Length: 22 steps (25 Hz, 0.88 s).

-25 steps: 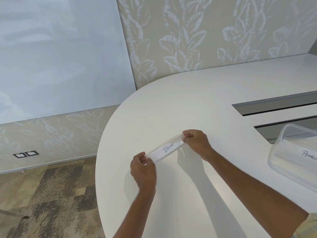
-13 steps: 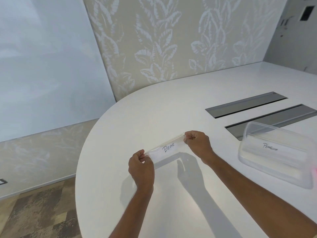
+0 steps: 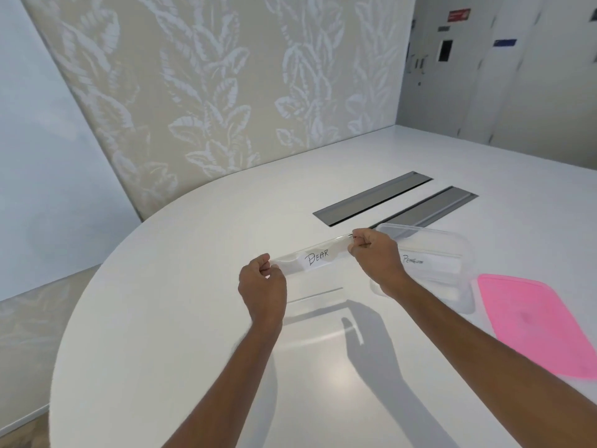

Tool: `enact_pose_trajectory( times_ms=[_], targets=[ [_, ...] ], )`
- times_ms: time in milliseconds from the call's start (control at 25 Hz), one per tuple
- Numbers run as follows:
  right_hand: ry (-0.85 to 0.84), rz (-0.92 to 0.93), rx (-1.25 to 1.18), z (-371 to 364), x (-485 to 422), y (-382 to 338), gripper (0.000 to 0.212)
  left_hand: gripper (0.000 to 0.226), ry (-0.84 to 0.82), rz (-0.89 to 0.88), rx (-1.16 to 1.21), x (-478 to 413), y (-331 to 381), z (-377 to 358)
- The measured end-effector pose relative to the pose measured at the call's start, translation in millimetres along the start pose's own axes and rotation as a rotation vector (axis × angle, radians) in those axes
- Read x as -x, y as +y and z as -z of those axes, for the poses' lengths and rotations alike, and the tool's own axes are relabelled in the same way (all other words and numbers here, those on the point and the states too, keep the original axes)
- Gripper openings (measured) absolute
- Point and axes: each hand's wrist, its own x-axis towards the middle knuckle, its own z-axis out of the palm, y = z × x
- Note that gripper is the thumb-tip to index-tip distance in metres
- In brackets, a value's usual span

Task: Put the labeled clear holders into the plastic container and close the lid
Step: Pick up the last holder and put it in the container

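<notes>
A clear holder (image 3: pixel 315 259) with a white label reading "BEAR" hangs above the white table, held at both ends. My left hand (image 3: pixel 262 286) pinches its left end and my right hand (image 3: pixel 374 257) pinches its right end. Just right of my right hand stands the clear plastic container (image 3: pixel 452 250), open on top. Inside it lies another clear holder (image 3: pixel 429 261) labeled "PENGUIN". The pink lid (image 3: pixel 536 321) lies flat on the table to the container's right, apart from it.
The white table (image 3: pixel 193 318) has a rounded edge on the left. Two grey recessed slots (image 3: pixel 371 198) run across the tabletop behind the container. A leaf-patterned wall stands beyond the table.
Both hands have lifted the BEAR holder off the table and carried it right, close to the container. The view has swung right, bringing the pink lid into sight.
</notes>
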Motion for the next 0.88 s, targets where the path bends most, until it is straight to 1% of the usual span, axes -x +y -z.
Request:
enact_pose_trajectory(
  times_ms=[120, 240, 360, 440, 520, 560, 680, 800, 840, 880],
  targets=[
    [0.073, -0.013, 0.04, 36.8, -4.7, 5.8, 0.027, 0.038, -0.073, -0.044, -0.004, 4.5, 16.9, -30.8],
    [0.145, -0.04, 0.039, 71.3, -6.3, 9.5, 0.033, 0.039, -0.172, -0.064, 0.017, 9.9, 36.3, -58.7],
    [0.196, -0.064, 0.042, 101.3, -9.7, 15.6, 0.034, 0.039, -0.267, -0.067, 0.033, 14.5, 52.0, -85.9],
    [0.219, -0.078, 0.051, 118.7, -12.4, 20.2, 0.035, 0.036, -0.317, -0.077, 0.029, 17.8, 61.2, -103.8],
    [0.248, -0.091, 0.067, 133.4, -16.1, 24.8, 0.034, 0.027, -0.369, -0.082, 0.03, 20.7, 69.0, -119.8],
    [0.264, -0.101, 0.076, 140.1, -17.8, 27.3, 0.033, 0.024, -0.399, -0.079, 0.027, 21.9, 72.0, -127.4],
    [0.309, -0.136, 0.116, 157.1, -23.3, 34.6, 0.033, 0.029, -0.496, -0.066, 0.005, 25.0, 78.1, -149.9],
    [0.336, -0.171, 0.132, 169.2, -28.4, 43.8, 0.034, 0.017, -0.553, -0.04, 0.012, 28.6, 82.4, -168.4],
    [0.336, -0.186, 0.132, 172.7, -30.0, 47.0, 0.035, 0.017, -0.566, -0.023, 0.013, 30.0, 84.1, -174.2],
    [0.337, -0.199, 0.13, 175.5, -30.9, 49.2, 0.033, 0.022, -0.578, -0.01, 0.006, 31.0, 84.9, -179.2]
  ],
)
